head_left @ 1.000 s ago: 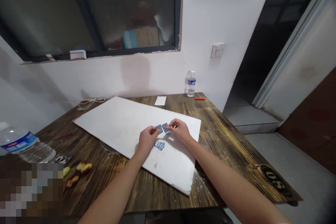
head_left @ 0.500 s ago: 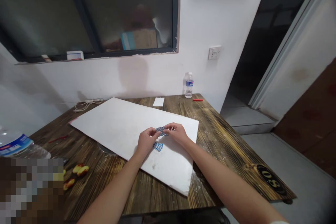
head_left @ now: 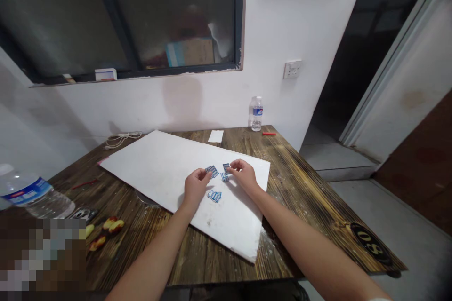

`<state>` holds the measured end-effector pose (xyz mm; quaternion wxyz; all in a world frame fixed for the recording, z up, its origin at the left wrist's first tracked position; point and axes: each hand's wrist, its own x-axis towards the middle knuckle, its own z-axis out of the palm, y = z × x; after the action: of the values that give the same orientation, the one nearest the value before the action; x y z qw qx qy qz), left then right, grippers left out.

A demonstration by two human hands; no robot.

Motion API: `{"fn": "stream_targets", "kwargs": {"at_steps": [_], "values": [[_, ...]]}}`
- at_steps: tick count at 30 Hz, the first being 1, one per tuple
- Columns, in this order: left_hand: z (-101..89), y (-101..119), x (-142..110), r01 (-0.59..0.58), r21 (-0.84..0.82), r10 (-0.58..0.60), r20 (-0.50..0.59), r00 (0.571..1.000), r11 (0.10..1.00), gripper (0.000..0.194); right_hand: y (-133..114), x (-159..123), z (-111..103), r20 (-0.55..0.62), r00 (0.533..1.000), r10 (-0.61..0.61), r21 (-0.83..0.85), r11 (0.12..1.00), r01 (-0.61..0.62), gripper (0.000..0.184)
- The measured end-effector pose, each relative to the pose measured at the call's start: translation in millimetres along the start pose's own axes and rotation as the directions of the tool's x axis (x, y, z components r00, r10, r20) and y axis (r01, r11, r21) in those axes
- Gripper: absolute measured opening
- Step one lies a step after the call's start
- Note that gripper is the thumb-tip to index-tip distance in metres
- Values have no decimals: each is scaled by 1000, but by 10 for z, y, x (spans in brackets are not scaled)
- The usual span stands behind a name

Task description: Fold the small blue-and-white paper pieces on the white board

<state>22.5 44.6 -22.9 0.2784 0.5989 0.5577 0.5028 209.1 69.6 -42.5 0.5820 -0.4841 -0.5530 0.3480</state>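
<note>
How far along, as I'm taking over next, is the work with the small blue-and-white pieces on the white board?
Done, it seems: one blue-and-white cluster lies apart on the large white board. In hand: the left hand is at one blue piece, the right hand at two more. Left: no other blue pieces show, but how much remains cannot be told.

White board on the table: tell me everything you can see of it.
The white board is a large rectangular sheet, matte and foam-like, lying skewed across the wooden table with one corner pointing toward the viewer. Faint scuffs and specks mark its nearer part. Small blue clips lie on it, and the left hand and right hand are over it. A clear round object shows beneath its left edge.
</note>
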Motion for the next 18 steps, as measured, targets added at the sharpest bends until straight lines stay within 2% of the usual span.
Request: {"fn": "stream_targets", "kwargs": {"at_steps": [3, 6, 11, 14, 18], "values": [[-5, 17, -7, -15, 21, 15, -2, 1000, 1000, 26, 13, -26, -2, 40, 999, -11, -177, 984, 18, 14], [-2, 33, -23, -49, 56, 49, -6, 999, 997, 25, 9, -56, -4, 80, 996, -46, -355, 932, 72, 13], [1, 39, -36, -73, 103, 74, -6, 997, 992, 23, -45, -94, -6, 97, 989, -108, -532, 835, 143, 14], [-7, 38, -35, -69, 111, 69, 6, 998, 991, 24, -82, -85, -10, 85, 984, -159, -500, 847, 180, 14], [-10, 75, -46, -59, 117, 54, 43, 998, 991, 25, -98, -59, -12, 163, 948, -275, -311, 897, 314, 13]]}}
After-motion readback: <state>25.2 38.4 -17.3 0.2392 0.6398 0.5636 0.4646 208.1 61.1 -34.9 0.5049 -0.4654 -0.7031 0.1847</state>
